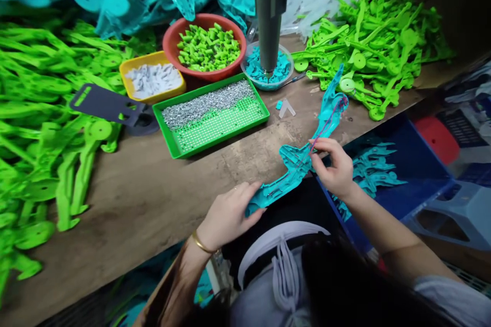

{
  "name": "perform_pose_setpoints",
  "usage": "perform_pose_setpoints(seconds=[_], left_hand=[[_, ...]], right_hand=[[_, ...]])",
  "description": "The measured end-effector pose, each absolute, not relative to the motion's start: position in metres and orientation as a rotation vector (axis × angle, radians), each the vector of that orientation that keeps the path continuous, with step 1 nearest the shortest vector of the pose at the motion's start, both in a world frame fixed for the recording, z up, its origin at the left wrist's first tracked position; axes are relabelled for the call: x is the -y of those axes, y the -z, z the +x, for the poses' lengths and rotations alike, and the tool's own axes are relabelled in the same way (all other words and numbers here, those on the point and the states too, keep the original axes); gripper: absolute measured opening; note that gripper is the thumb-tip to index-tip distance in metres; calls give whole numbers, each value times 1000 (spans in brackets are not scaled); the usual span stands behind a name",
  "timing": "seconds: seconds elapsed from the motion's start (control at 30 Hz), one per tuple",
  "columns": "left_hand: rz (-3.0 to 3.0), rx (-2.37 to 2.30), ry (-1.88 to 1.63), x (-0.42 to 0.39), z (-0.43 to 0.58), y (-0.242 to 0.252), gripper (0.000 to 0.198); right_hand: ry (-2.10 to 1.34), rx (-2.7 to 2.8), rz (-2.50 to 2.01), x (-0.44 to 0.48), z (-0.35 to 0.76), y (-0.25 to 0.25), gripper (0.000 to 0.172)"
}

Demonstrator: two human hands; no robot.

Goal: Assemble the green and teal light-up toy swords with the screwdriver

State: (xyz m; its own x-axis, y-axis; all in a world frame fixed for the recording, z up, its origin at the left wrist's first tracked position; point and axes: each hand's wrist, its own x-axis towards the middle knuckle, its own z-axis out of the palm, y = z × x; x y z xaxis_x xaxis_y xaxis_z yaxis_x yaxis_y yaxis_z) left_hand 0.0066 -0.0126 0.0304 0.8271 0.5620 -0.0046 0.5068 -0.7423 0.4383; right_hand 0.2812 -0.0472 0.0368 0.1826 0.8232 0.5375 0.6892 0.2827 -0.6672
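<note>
A long turquoise plastic shell half [297, 162] lies slantwise at the table's front edge, its ribbed inside facing up. My left hand [233, 214] is closed around its lower left end, thumb below and fingers above. A thin pink-purple wire [325, 125] runs along the shell from its rounded upper part. My right hand [333, 166] pinches this wire near the shell's middle, thumb and forefinger together. Beyond the shell lie a small turquoise piece [279, 105] and a translucent V-shaped piece [287, 108].
A dark vertical tool [268, 15] hangs over a clear bowl of turquoise parts [289, 74]. Nearby stand a green tray [215, 140] of screws, a red bowl [165, 43] and a yellow tub [125, 69]. Green shells [88, 158] pile at both sides. A blue crate [425, 163] stands right.
</note>
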Motion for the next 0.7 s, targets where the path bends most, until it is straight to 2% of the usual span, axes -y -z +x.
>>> perform_pose_setpoints(seconds=[0.27, 0.37, 0.47, 0.53, 0.6, 0.7], left_hand=[[2569, -820, -118, 3, -14, -32, 44], [2558, -837, -78, 2, -18, -31, 43], [2545, -824, -84, 2, -20, -30, 43], [2543, -811, -81, 2, -21, -30, 43], [2546, -811, -70, 3, -22, -30, 43], [2548, -814, -53, 3, -23, -30, 44]], right_hand=[[-193, 1637, -1393, 48, 283, -39, 17], [-128, 1488, -1540, 39, 305, -42, 12], [-50, 1190, -1761, 19, 335, -38, 18], [-117, 1230, -1855, 5, 352, -32, 25], [-164, 1330, -1898, -3, 361, -26, 22], [-54, 1341, -1872, -5, 362, -24, 17]])
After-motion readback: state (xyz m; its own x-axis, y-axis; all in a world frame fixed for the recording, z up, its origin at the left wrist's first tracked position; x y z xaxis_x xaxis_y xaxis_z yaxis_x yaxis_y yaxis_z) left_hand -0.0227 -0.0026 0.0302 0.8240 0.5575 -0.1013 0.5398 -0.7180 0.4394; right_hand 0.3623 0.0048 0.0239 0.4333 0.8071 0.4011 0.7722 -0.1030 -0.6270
